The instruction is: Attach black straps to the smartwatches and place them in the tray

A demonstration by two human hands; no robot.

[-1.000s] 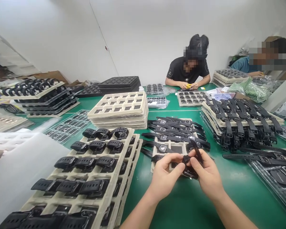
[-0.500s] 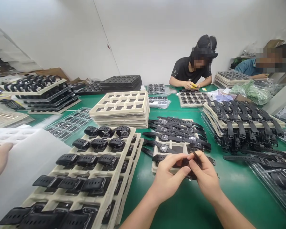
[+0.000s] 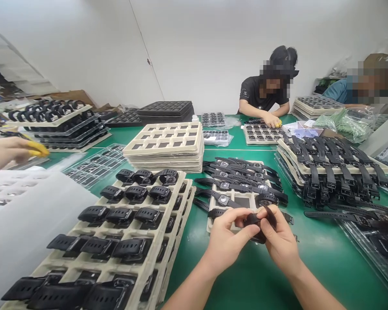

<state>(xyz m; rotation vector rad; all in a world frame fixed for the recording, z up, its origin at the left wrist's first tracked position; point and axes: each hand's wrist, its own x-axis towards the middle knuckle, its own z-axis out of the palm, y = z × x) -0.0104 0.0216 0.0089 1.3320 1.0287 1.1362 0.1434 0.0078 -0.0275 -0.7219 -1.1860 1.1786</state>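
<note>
Near the centre right, my left hand (image 3: 228,239) and my right hand (image 3: 280,237) hold one black watch (image 3: 260,234) between them. Fingers and thumbs of both hands pinch its curved black strap, and part of the watch is hidden by them. Just behind my hands, a cream tray (image 3: 242,189) carries several black watches laid flat with straps stretched out, and one compartment shows a bare dark bottom. On the left, stacked cream trays (image 3: 163,224) hold rows of watches with closed straps.
Cream trays (image 3: 163,140) are stacked mid-table. Strapped watches are piled on trays (image 3: 330,159) at the right. Another person's hand (image 3: 11,150) with a yellow object reaches in from the left. A person in black (image 3: 265,97) works across the table.
The strap between my hands is more bent, and the watch has turned slightly. The other person's hand at left has risen and now shows a yellow object. The person across has moved a hand right.
</note>
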